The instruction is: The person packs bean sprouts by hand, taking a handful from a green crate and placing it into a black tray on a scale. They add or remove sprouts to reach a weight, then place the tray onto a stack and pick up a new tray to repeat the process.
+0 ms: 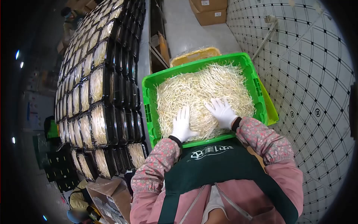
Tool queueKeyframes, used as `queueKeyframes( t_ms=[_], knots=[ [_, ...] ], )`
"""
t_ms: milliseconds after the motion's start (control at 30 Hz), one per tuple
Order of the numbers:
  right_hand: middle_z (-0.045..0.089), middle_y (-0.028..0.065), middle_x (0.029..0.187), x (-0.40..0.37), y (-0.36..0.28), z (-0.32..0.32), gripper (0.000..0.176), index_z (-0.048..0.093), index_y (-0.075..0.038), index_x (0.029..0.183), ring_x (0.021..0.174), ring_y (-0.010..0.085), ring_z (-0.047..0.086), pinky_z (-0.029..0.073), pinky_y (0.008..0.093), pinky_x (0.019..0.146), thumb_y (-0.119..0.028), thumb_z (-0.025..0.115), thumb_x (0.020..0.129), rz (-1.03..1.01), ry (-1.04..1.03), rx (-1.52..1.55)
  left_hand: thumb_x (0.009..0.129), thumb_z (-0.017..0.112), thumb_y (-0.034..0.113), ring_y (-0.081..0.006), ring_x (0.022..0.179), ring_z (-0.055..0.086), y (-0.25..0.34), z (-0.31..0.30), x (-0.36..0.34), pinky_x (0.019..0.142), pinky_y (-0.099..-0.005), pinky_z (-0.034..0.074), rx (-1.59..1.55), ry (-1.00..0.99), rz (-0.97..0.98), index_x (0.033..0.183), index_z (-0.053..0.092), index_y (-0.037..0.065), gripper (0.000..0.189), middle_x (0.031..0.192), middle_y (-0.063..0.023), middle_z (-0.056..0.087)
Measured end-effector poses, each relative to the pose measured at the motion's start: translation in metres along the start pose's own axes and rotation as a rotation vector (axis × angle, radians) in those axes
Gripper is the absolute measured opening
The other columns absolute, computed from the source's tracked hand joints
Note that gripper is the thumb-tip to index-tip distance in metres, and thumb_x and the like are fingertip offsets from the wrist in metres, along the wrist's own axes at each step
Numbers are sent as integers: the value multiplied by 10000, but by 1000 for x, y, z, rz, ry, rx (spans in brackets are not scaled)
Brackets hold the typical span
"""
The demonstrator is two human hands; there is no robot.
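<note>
A green plastic crate (194, 64) stands in front of me, heaped with pale bean sprouts (201, 84). Both my hands wear white gloves and lie on top of the sprouts near the crate's front side. My left hand (182, 124) rests with its fingers stretched forward and its thumb out to the right. Beside it on the right, my right hand (222, 113) lies flat with its fingers spread, pointing up and to the left. Neither hand grips anything that I can see.
Stacked black trays of wrapped sprouts (97, 86) fill the left side. Behind the crate sits a yellow crate (195, 56), and cardboard boxes (210, 11) stand farther back. A patterned wall (298, 93) runs along the right. Another person (80, 199) is at lower left, beside an open carton (110, 192).
</note>
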State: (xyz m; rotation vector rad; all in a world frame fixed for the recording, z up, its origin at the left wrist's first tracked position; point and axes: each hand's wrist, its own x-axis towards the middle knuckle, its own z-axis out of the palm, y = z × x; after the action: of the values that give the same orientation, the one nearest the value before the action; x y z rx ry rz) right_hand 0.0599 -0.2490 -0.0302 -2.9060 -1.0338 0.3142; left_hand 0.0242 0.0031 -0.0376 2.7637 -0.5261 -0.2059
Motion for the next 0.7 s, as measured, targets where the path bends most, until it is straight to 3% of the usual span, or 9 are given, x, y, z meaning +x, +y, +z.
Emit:
queueKeyframes(
  t_ms=[100,133,200,267,400,500,533,633,700],
  knots=[
    [604,149,1085,16,12,11,933,339,-69,1470,1022,303,611,463,532,900,-232,754,650,49,35,145,613,849,398,-397,1303,433,-9,2,27,1010,-490,424,-185,-124,-139,1519,204,41,1167,1409,-245,442],
    [618,136,1033,19,15,17,862,381,-72,1444,977,297,628,480,509,865,-210,729,668,63,54,168,655,819,322,-375,1143,574,-6,-2,29,914,-421,497,-227,-46,-161,1437,366,45,945,1258,-243,574],
    [647,114,908,17,20,20,640,515,-95,1331,850,298,661,515,440,746,-128,650,706,66,161,217,675,804,305,-382,1029,623,3,-20,32,875,-427,512,-338,-150,-279,1340,467,54,787,1117,-233,634],
    [650,117,896,12,30,18,608,536,-106,1308,837,304,661,521,425,734,-125,654,712,23,229,253,708,774,271,-397,878,662,1,-18,28,809,-444,531,-422,-124,-278,1180,576,70,550,915,-207,684],
    [668,116,927,4,42,-16,562,586,-120,1250,856,305,665,531,403,753,-198,720,710,-40,311,235,735,758,234,-371,897,663,17,-50,7,793,-442,529,-252,-65,-146,1122,582,83,451,966,-165,685],
    [686,112,1018,-8,83,-37,582,596,-142,1243,902,307,672,543,387,792,-253,766,697,29,416,204,718,796,205,-344,859,673,-26,-33,-21,752,-398,546,-235,179,74,1161,604,102,493,916,-136,682],
    [689,112,1070,-8,91,-47,603,593,-153,1252,924,299,680,551,381,803,-247,778,685,57,480,284,728,768,175,-314,940,658,-33,-38,-32,784,-433,521,-199,159,115,1186,585,124,496,1010,-100,662],
    [681,126,1128,4,70,-120,621,574,-142,1290,964,295,683,555,369,813,-191,752,697,222,295,286,690,805,227,-317,1031,628,-29,-52,-38,827,-454,499,92,-83,235,1283,546,126,655,1096,-104,632],
    [683,124,1104,30,48,-123,627,564,-141,1303,950,298,683,554,378,795,-165,732,700,133,389,286,659,830,336,-335,1111,598,-18,-67,-37,894,-458,481,123,-188,288,1404,470,117,855,1238,-130,597]
  ],
)
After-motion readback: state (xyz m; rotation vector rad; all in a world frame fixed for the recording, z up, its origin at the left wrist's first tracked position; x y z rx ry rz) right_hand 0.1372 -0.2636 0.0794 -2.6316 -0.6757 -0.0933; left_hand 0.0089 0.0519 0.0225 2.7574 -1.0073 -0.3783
